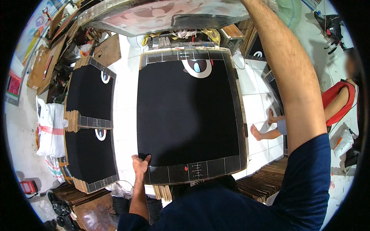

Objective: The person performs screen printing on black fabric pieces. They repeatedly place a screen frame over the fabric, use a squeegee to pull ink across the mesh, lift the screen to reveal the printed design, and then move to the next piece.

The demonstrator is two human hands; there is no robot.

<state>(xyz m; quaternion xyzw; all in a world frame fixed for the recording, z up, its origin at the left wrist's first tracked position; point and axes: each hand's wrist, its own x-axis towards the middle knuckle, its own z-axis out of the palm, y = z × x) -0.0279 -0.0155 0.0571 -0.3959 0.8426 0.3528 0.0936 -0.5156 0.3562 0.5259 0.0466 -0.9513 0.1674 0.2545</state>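
A black fabric panel (181,115) lies flat on a dark board (158,175) with white ruled marks along its borders. Near the panel's far edge is a printed white, black and blue eye shape (197,68). My left hand (141,164) is at the near left corner, thumb and fingers closed on the fabric's edge there. Stretched forward and up, my right arm (289,65) reaches past the top of the picture, so its hand is out of sight. Above the far edge of the board a large framed screen (162,19) with reddish smears stands tilted up.
Left of the board are stacked cardboard-backed boards with black fabric (90,92) and similar eye prints. White bags (52,131) stand beyond. A seated person in a red top (341,102) is at the right, bare feet on the tiles. Stacked boards (262,179) lean near my right side.
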